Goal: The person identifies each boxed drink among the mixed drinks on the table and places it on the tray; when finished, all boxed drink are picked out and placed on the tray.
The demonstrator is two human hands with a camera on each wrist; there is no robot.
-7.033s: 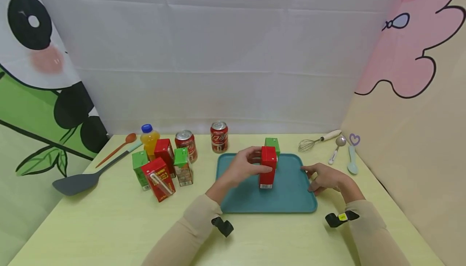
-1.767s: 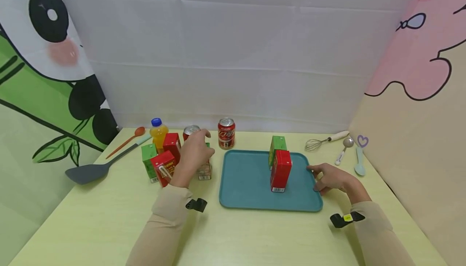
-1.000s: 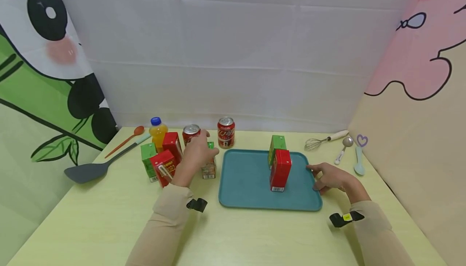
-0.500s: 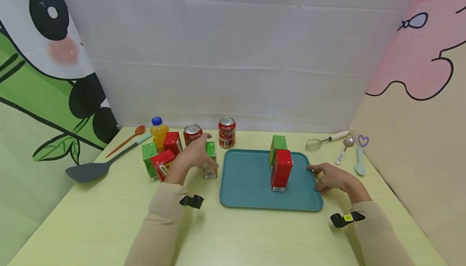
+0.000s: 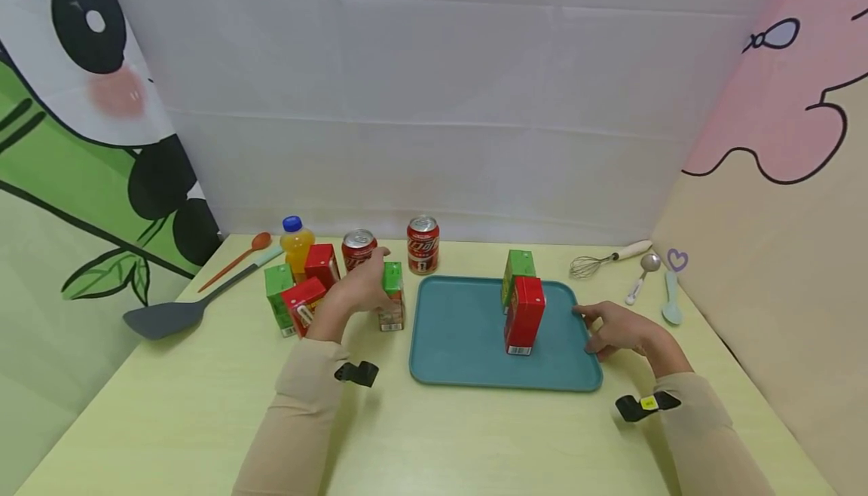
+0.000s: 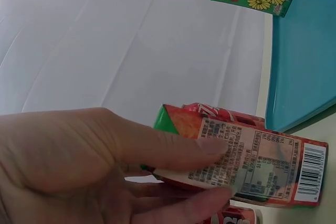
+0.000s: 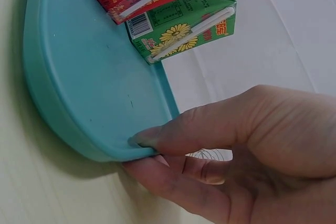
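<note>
My left hand (image 5: 359,285) is at a small drink carton (image 5: 392,307) with a green top, standing on the table left of the tray. In the left wrist view the thumb lies across the carton's printed face (image 6: 257,163) and the fingers are at its other side, gripping it. My right hand (image 5: 620,330) pinches the right rim of the teal tray (image 5: 454,345); in the right wrist view the thumb (image 7: 149,137) is inside the rim, a finger outside and below. On the tray stand a red carton (image 5: 524,315) and, behind it, a green carton (image 5: 518,266).
Left of my left hand cluster two red cartons (image 5: 322,266) (image 5: 301,300), a green carton (image 5: 278,296) and an orange juice bottle (image 5: 297,251). Cola cans (image 5: 358,247) (image 5: 423,246) stand behind. A spatula (image 5: 169,319) lies left; a whisk (image 5: 603,260) and spoons (image 5: 671,300) lie right.
The red carton my left hand held over the tray now stands there, released. That hand moved left to the green-topped carton, which shifted slightly right, and its thumb closed onto it. The right hand stayed on the rim.
</note>
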